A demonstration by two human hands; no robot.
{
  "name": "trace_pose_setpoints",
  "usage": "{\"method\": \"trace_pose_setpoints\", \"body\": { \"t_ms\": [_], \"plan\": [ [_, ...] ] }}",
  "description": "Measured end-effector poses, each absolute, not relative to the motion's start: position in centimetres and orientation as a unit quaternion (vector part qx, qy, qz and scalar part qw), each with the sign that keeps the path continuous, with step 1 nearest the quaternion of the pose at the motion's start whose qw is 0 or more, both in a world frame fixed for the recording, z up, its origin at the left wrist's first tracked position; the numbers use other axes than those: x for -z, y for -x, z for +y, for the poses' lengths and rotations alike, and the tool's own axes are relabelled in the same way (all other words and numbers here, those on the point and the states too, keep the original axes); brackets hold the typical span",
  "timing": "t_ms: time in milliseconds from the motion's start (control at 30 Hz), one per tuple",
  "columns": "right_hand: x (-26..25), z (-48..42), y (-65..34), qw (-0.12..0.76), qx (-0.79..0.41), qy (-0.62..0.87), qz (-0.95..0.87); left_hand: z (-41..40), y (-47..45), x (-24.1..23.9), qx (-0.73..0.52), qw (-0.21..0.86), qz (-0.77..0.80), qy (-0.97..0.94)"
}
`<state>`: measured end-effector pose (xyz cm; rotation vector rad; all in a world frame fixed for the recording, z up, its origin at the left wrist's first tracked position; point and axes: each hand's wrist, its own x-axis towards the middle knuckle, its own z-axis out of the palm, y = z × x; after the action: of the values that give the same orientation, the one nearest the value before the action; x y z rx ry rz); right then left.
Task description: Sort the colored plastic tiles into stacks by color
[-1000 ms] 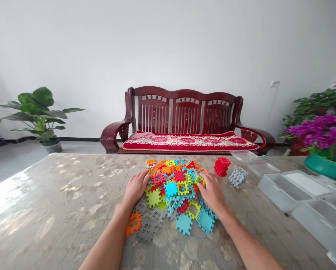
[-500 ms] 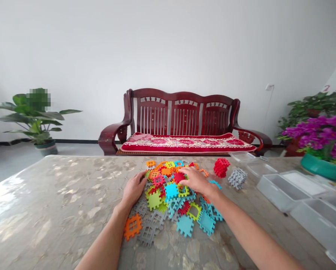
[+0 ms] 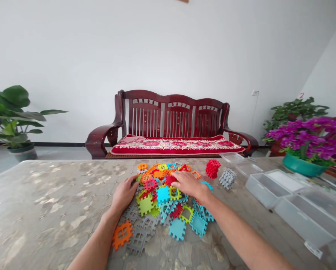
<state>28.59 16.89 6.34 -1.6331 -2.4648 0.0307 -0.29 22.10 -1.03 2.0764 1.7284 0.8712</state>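
Observation:
A heap of notched plastic building tiles in several colours lies on the table between my two hands. My left hand (image 3: 125, 193) rests at the heap's left edge with its fingers loosely stretched and nothing visible in them. Over the upper right of the heap is my right hand (image 3: 189, 183), thumb and fingers apart beside a red tile (image 3: 170, 180) that lies among the others. Nearer to me are a bright blue tile (image 3: 163, 195), a lime green tile (image 3: 145, 205) and an orange window tile (image 3: 122, 234). My right hand's fingertips partly hide the tiles beneath.
Right of the heap stand a red stack (image 3: 213, 168) and a grey stack (image 3: 228, 178) of small pieces. Clear plastic boxes (image 3: 305, 221) and a teal flower pot (image 3: 301, 165) occupy the table's right side. Behind the table is a wooden bench (image 3: 177, 98).
My view has turned a little to the right, so everything sits further left in the picture. Both hands keep nearly the same place at the heap, and the tiles look unmoved.

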Motion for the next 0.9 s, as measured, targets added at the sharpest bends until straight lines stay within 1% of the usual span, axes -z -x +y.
{"method": "trace_pose_setpoints", "body": {
  "t_ms": [133,267,433,600,700,800,900],
  "plan": [
    [-6.6,17.0,-28.7,0.104,-0.040,0.522,-0.846,22.1,0.3,1.0,-0.298,0.144,0.603,-0.726],
    [-6.5,17.2,-28.7,0.104,-0.030,0.529,-0.841,22.1,0.3,1.1,-0.292,0.140,0.607,-0.726],
    [-6.4,16.6,-30.1,0.160,-0.021,0.516,-0.841,22.3,0.4,1.2,-0.282,0.144,0.605,-0.731],
    [-6.6,16.8,-36.6,0.291,-0.042,0.563,-0.772,22.4,0.5,1.3,-0.272,0.148,0.605,-0.734],
    [-7.1,17.4,-42.2,0.350,-0.031,0.605,-0.714,22.5,0.5,1.4,-0.272,0.142,0.607,-0.733],
    [-7.9,18.0,-46.9,0.357,-0.027,0.622,-0.696,22.6,0.6,1.6,-0.276,0.132,0.606,-0.734],
    [-8.2,18.5,-50.1,0.338,-0.037,0.630,-0.699,22.7,0.6,1.7,-0.275,0.130,0.606,-0.735]
  ]
}}
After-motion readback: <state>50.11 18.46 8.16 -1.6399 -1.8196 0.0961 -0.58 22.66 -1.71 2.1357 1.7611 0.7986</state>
